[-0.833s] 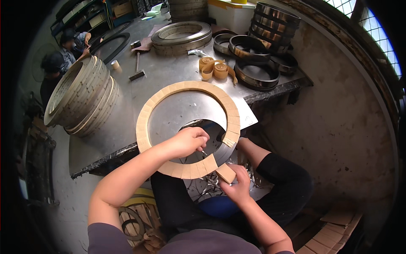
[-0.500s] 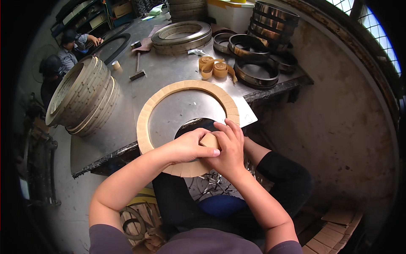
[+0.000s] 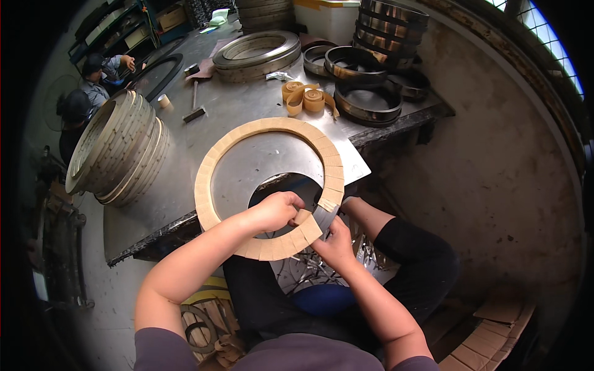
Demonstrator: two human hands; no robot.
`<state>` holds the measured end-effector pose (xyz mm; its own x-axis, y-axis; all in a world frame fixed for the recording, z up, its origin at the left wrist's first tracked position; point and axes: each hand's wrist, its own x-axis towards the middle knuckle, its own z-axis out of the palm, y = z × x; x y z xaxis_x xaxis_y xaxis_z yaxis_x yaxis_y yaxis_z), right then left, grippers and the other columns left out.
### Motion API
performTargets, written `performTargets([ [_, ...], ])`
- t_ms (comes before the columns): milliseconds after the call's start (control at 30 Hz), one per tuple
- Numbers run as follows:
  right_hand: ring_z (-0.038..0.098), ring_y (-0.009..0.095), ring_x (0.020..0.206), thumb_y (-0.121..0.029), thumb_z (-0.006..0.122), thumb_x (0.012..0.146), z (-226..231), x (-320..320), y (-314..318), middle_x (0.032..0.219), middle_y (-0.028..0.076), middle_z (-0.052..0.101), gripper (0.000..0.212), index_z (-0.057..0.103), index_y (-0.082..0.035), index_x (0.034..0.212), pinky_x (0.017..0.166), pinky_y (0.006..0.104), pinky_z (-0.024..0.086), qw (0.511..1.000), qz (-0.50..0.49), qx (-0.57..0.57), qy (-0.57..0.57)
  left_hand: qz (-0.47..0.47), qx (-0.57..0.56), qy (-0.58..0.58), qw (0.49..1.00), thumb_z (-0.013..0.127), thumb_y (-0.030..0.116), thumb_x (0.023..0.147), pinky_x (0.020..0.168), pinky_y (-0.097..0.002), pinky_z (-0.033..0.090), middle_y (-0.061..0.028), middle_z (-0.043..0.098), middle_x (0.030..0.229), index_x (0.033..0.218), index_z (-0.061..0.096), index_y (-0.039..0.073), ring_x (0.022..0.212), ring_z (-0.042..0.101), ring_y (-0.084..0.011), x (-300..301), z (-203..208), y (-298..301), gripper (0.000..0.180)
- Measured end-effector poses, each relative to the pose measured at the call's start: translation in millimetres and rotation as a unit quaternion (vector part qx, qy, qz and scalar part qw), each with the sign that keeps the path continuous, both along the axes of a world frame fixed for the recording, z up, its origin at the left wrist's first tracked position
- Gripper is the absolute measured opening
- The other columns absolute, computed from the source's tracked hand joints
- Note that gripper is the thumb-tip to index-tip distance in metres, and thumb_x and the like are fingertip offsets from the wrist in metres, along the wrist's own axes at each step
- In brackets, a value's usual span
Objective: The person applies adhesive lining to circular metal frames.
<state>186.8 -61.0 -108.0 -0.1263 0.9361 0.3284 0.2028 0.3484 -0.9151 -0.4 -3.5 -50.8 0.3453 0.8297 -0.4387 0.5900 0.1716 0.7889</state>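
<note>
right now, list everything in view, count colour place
metal table: 1, grey, centre
tape-wrapped ring: 1, tan and grey, table's near edge
tape roll: 1, tan, ring's inner side
tape coils: 2, tan, mid-table
hammer: 1, grey, left of coils
stacked rings: several, grey, table's left, far side
metal hoops: several, dark, table's right
sheet: 1, white, right of ring
box: 1, white, far side
cardboard: several, brown, lower right
metal scraps: many, silvery, below ring
window: 1, whitish, upper right
co-workers: 2, dark headwear, upper left
legs: 2, black, lower centre
left grip: 1, bare, on tape roll
right grip: 1, bare, at ring's grey section
</note>
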Motion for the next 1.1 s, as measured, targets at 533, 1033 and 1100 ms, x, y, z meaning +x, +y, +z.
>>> performTargets([
  [533,0.056,0.034,0.104,-0.021,0.077,0.062,72.9,1.4,37.8,0.103,0.012,0.063,0.041,0.063,-0.005,0.097,0.093,0.0439,0.042,0.947,-0.05,0.27,-0.167,0.105,-0.023,-0.156,0.982,0.065,0.033,0.084,0.084,-0.0259,0.046,-0.0095,0.059,0.109,0.127,0.047,-0.002,0.099,0.057,-0.0133,10.1,48.7,-18.4,0.059],
  [1033,0.065,0.03,0.087,-0.013,0.074,0.068,10.3,45.3,15.9,0.093,0.013,0.066,0.033,0.065,-0.002,0.096,0.078,0.0351,0.051,0.996,0.014,0.038,-0.079,0.1,0.007,-0.064,0.993,0.053,0.017,0.09,0.084,-0.0295,0.049,-0.0117,0.065,0.101,0.121,0.055,-0.003,0.094,0.061,-0.0176,14.5,28.9,-0.8,0.037],
  [1100,0.065,0.029,0.083,-0.01,0.076,0.063,24.4,68.1,9.8,0.087,0.012,0.067,0.03,0.065,-0.003,0.091,0.074,0.0348,0.051,0.989,0.0,0.093,-0.111,0.107,-0.009,-0.094,0.99,0.052,0.022,0.093,0.085,-0.0293,0.048,-0.0092,0.063,0.103,0.121,0.055,-0.001,0.094,0.06,-0.0156,11.8,39.2,-4.2,0.037],
])
